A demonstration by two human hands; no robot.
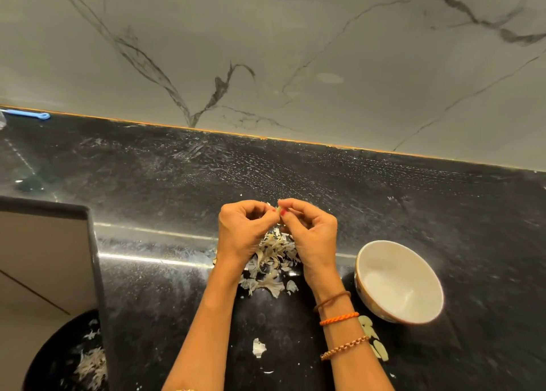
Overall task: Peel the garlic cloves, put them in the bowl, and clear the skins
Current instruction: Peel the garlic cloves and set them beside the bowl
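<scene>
My left hand [242,231] and my right hand [310,231] meet above the black counter, fingertips pinched together on a small pale garlic clove [278,210]. Most of the clove is hidden by the fingers. Below the hands lies a heap of dry garlic skins [273,260], with one stray piece [258,348] nearer to me. A white bowl [399,281] stands to the right of my right wrist, and its visible inside looks bare. Several peeled cloves [373,339] lie on the counter beside my right forearm.
The black counter [325,183] runs back to a marble wall. A black bin [68,358] with skins in it sits on the floor at lower left, past the counter's corner. A blue tool [29,113] lies at the far left by the wall.
</scene>
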